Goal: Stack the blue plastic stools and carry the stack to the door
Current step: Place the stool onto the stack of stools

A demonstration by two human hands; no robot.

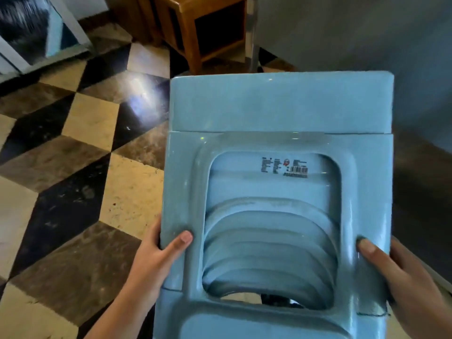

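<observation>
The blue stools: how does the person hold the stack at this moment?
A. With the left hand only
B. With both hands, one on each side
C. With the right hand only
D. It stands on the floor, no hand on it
B: the left hand and the right hand grip opposite sides of the stack of blue stools.

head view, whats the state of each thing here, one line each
blue stool stack: nested together, lifted off the floor, held tilted
left hand: gripping the stack's left edge, thumb on top
right hand: gripping the stack's right edge, thumb on top
label sticker: stuck inside the stool's opening, too blurred to read
wooden side table: standing on the checkered floor, its shelf too dark to tell
</observation>
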